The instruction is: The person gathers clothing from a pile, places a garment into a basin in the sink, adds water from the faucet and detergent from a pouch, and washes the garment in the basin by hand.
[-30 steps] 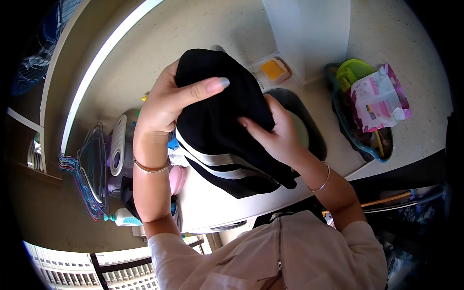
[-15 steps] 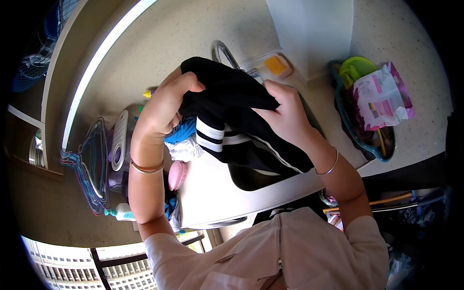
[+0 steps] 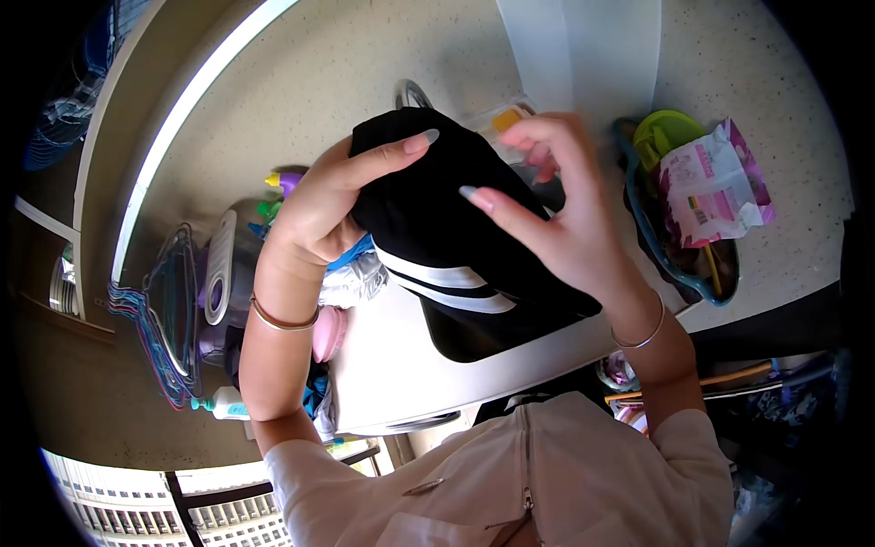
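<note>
A black garment with white stripes (image 3: 433,196) hangs in front of me over the dark sink basin (image 3: 451,339). My left hand (image 3: 314,205) grips its upper left edge, thumb lying on the front of the cloth and the other fingers hidden behind it. My right hand (image 3: 574,205) is at the garment's right side, thumb and fingers spread apart with nothing between them; the thumb is in front of the cloth, and I cannot tell whether it touches. White and blue cloths (image 3: 354,278) lie beside the basin at the left.
A faucet (image 3: 412,95) and a box with an orange block (image 3: 507,119) stand behind the garment. At right is a blue basket (image 3: 679,273) with a pink-and-white packet (image 3: 711,187). Left are a pink oval object (image 3: 328,335), hangers (image 3: 169,319) and a bottle (image 3: 228,403).
My right hand has let go of the garment's edge and opened. My left thumb now lies across the cloth, which hangs more spread out, its stripes shifted.
</note>
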Action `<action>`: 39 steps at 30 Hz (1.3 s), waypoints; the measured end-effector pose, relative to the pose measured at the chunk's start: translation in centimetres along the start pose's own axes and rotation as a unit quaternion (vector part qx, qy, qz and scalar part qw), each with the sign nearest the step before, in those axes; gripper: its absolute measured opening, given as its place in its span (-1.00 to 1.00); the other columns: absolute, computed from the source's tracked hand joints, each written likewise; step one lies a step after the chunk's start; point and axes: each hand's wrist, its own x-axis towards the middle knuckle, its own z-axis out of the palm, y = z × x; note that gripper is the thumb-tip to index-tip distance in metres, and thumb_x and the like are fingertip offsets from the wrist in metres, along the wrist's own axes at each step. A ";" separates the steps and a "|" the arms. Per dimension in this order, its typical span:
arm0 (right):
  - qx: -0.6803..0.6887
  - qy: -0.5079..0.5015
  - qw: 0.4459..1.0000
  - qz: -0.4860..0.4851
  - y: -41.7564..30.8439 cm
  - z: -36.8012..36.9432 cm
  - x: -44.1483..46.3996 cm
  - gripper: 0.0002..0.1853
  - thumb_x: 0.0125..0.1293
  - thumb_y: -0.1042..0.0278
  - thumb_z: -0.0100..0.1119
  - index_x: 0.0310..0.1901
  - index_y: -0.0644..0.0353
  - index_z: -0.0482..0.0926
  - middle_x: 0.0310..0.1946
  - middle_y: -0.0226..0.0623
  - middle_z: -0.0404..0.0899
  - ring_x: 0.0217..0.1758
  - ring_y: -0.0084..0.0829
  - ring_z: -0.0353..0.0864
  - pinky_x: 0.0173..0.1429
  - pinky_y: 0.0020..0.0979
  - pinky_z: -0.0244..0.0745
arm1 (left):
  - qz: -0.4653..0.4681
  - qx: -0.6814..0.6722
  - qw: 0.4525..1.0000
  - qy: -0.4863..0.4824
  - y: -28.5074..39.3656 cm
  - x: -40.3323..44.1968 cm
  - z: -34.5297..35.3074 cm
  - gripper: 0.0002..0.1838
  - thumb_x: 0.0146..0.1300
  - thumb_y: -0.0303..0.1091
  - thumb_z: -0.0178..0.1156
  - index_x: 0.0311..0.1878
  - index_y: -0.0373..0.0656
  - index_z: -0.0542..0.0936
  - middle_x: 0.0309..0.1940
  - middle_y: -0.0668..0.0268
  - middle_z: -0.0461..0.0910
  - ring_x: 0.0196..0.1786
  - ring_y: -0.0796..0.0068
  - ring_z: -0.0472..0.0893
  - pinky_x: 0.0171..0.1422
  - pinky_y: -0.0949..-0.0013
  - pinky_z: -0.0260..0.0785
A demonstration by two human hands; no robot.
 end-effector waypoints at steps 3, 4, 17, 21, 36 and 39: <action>0.015 0.013 0.997 -0.072 -1.4 2.6 -1.0 -0.48 -0.05 0.44 0.38 -0.06 0.25 0.33 -0.20 -0.20 0.33 -0.17 -0.30 0.41 -0.15 -0.41 0.38 | 0.016 0.017 1.000 -0.001 -0.1 0.1 0.2 -0.71 0.11 -0.38 0.28 -0.11 -0.29 0.58 -0.31 0.32 0.64 -0.30 0.70 0.56 -0.39 0.72 0.30; 0.021 0.022 0.997 -0.072 -1.3 3.2 -1.0 -0.50 -0.09 0.59 0.29 -0.07 0.26 0.31 -0.20 -0.17 0.30 -0.19 -0.28 0.41 -0.15 -0.41 0.39 | 0.029 0.052 0.998 -0.009 -0.1 0.1 0.4 -0.73 0.09 -0.42 0.29 -0.13 -0.29 0.59 -0.31 0.31 0.64 -0.28 0.67 0.57 -0.34 0.70 0.34; -0.015 0.003 0.997 -0.071 0.1 0.4 1.2 -0.81 -0.12 0.74 0.12 -0.50 0.20 0.43 -0.47 -0.37 0.35 -0.45 -0.50 0.40 -0.44 -0.53 0.34 | 0.090 0.275 0.951 0.110 -1.9 1.4 -3.2 -0.86 -0.09 -0.50 0.24 -0.62 -0.31 0.47 -0.75 0.49 0.28 -0.73 0.75 0.24 -0.76 0.53 -0.09; -0.296 0.002 0.928 -0.225 0.7 2.8 -0.5 -0.94 -0.04 0.50 0.15 -0.46 0.22 0.55 -0.42 -0.36 0.30 -0.31 -0.41 0.34 -0.24 -0.43 0.29 | 0.090 0.211 0.967 0.112 -1.4 0.7 -0.6 -0.84 -0.10 -0.47 0.28 -0.54 -0.38 0.52 -0.73 0.42 0.39 -0.67 0.69 0.32 -0.64 0.52 0.13; 0.047 0.074 0.981 0.170 8.5 1.2 -6.3 -0.59 0.20 0.23 0.22 0.06 0.12 0.43 0.02 -0.29 0.36 0.14 -0.38 0.27 0.15 -0.37 0.22 | 0.252 0.215 0.943 -0.038 3.2 0.7 -4.6 -0.73 0.08 -0.37 0.25 -0.61 -0.32 0.46 -0.60 0.45 0.37 -0.47 0.70 0.30 -0.37 0.55 0.12; 0.095 -0.055 0.972 0.206 11.8 3.3 -7.2 -0.17 0.10 0.06 0.31 0.34 0.07 0.09 0.29 -0.14 0.13 0.43 -0.22 -0.03 0.40 -0.22 -0.02 | 0.293 0.131 0.937 -0.137 3.9 1.3 -4.3 -0.82 -0.09 -0.41 0.11 -0.65 -0.27 0.37 -0.64 0.30 0.37 -0.46 0.42 0.32 -0.39 0.41 0.17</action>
